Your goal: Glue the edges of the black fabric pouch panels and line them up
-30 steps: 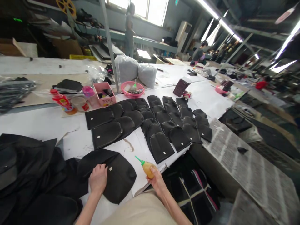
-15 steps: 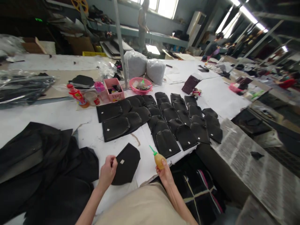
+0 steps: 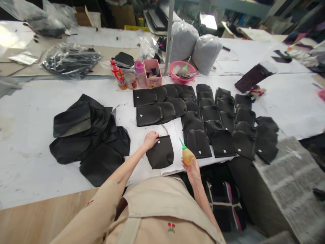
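Observation:
A single black fabric piece [image 3: 161, 154] with a small white tag lies on the white table before me. My left hand [image 3: 151, 139] grips its upper left edge with bent fingers. In my right hand [image 3: 190, 165] is a squeeze bottle [image 3: 188, 156] of amber liquid, its green nozzle pointing up and left, to the right of the piece. Overlapping black pieces [image 3: 198, 142] lie in rows beyond and to the right, several with white tags. On the left lies a loose heap of black fabric [image 3: 101, 162].
Behind the rows stand a red bottle [image 3: 118, 75], a pink box [image 3: 153, 82], a pink basin [image 3: 183, 80] and a metal pole [image 3: 169, 37]. Grey striped cloth [image 3: 291, 179] lies at right. Bundled dark fabric [image 3: 223, 203] sits below the table edge.
The view has tilted down and turned left. The piece at my left hand has turned so its straight edge faces away from me. My right hand still holds the bottle.

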{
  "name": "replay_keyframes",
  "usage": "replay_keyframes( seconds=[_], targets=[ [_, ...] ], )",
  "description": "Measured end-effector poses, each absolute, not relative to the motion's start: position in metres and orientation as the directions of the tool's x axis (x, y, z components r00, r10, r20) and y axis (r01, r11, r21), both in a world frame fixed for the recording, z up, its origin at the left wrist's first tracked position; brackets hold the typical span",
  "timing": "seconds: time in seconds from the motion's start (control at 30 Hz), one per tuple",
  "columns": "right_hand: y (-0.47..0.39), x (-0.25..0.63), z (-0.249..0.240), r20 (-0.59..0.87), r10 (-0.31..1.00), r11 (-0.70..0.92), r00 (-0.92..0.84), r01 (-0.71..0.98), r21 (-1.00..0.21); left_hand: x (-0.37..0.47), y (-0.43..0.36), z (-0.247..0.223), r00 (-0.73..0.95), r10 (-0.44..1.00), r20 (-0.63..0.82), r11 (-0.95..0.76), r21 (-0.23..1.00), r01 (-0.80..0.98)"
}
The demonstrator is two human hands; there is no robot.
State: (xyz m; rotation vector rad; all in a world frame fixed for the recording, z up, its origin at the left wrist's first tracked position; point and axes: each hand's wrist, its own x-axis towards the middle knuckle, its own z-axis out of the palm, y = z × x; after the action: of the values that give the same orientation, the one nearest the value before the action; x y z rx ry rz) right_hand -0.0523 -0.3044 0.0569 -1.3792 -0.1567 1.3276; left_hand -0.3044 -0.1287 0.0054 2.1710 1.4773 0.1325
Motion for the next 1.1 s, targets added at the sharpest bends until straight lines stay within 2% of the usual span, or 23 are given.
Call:
replay_keyframes(
  seconds=[0.1,0.23,0.33,0.43,0.6,0.77,0.93,1.1],
  targets=[
    [-0.303,-0.055,0.055,-0.577,0.716,-0.372,0.393,-0.486,-0.791,-0.294,-0.151,0.008,0.410,0.903,-0.129,-0.345,0.352,0.870],
    [-0.292,-0.057,0.053,-0.519,0.715,-0.410,0.468,-0.319,-0.854,-0.281,-0.177,0.004,0.470,0.876,-0.107,-0.404,0.369,0.837],
    [-0.277,-0.055,0.048,-0.416,0.780,-0.424,0.468,-0.093,-0.901,-0.273,-0.185,-0.001,0.434,0.889,-0.144,-0.368,0.337,0.867],
    [-0.259,-0.053,0.041,-0.271,0.848,-0.372,0.455,0.146,-0.917,-0.268,-0.186,-0.002,0.425,0.889,-0.170,-0.366,0.294,0.883],
    [-0.237,-0.051,0.036,-0.092,0.905,-0.293,0.415,0.452,-0.842,-0.265,-0.186,0.003,0.431,0.881,-0.197,-0.376,0.262,0.889],
    [-0.225,-0.052,0.038,0.061,0.959,-0.141,0.278,0.649,-0.748,-0.263,-0.186,0.010,0.433,0.877,-0.209,-0.377,0.258,0.889],
    [-0.217,-0.053,0.039,0.112,0.979,-0.056,0.169,0.758,-0.650,-0.262,-0.186,0.013,0.430,0.879,-0.207,-0.377,0.252,0.891],
    [-0.211,-0.053,0.039,0.123,0.984,-0.026,0.129,0.787,-0.617,-0.261,-0.186,0.013,0.429,0.877,-0.217,-0.375,0.250,0.893]
  ],
)
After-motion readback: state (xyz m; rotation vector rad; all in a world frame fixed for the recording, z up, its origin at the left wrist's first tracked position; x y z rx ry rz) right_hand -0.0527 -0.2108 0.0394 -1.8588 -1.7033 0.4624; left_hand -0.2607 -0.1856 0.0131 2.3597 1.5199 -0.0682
